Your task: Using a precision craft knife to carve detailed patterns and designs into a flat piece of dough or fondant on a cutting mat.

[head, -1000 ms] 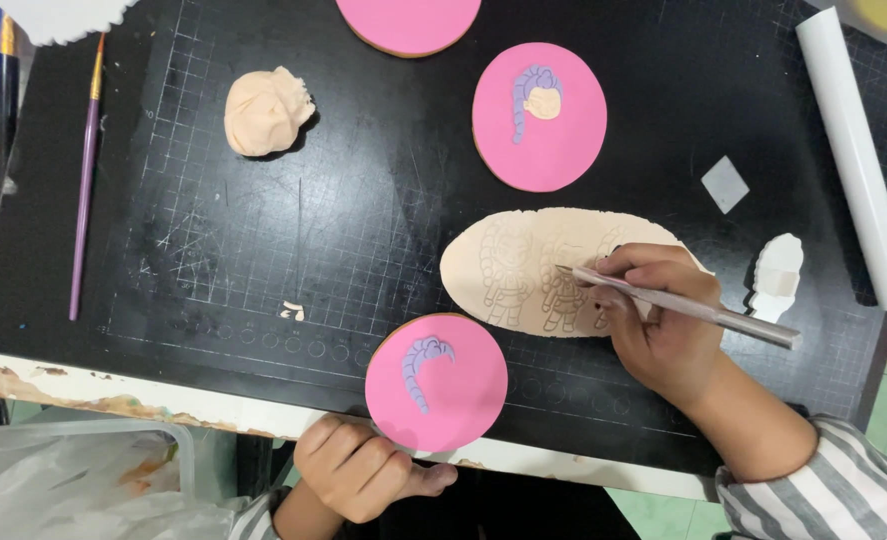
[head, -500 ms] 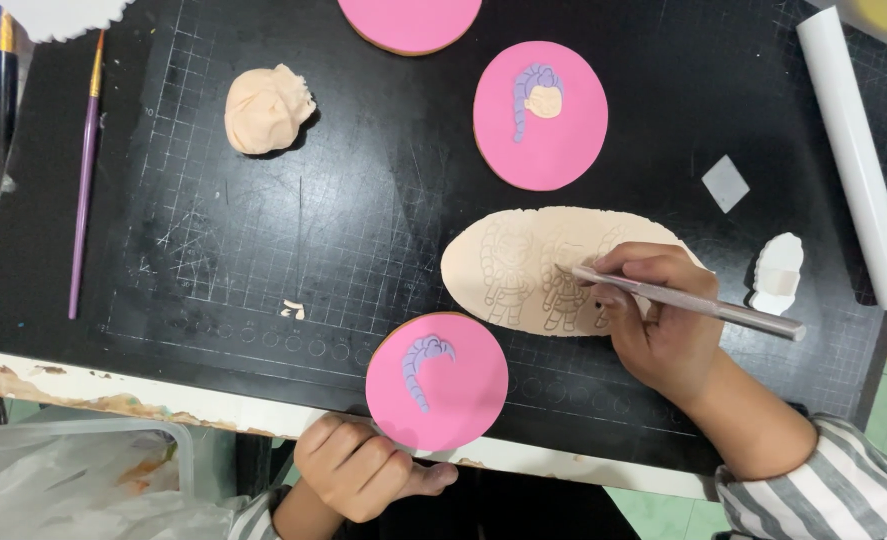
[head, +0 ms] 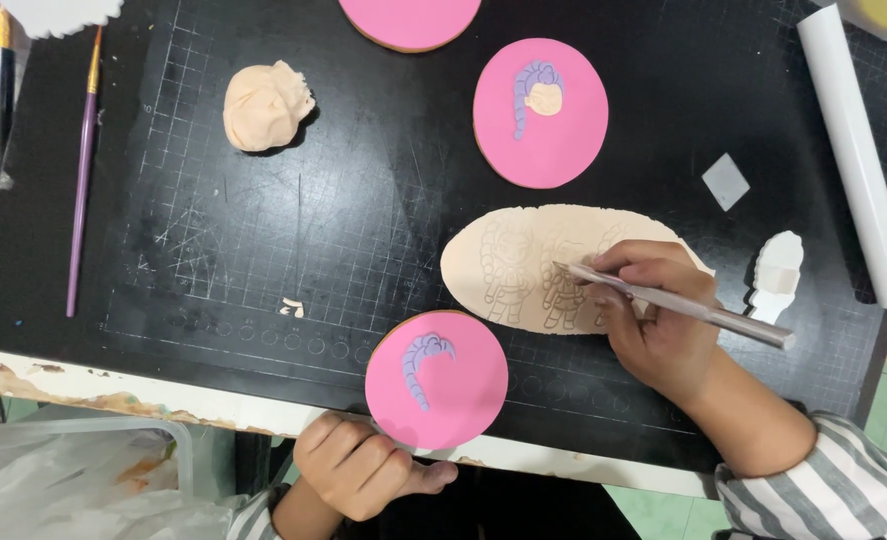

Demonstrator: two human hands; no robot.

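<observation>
Beige rolled fondant sheet (head: 523, 265), oval and embossed with small figures, lies on the black cutting mat (head: 363, 210). On it the right hand (head: 658, 320) grips a thin metal tool (head: 683, 305), tip touching the sheet. Nearer the edge, the left hand (head: 358, 465) curls shut, empty, just beside a pink disc (head: 438, 380) bearing a lilac braid.

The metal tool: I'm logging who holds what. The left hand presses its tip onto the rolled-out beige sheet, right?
Not quite: the head view shows the right hand holding the metal tool, tip on the beige sheet. The left hand rests fisted at the table edge.
</observation>
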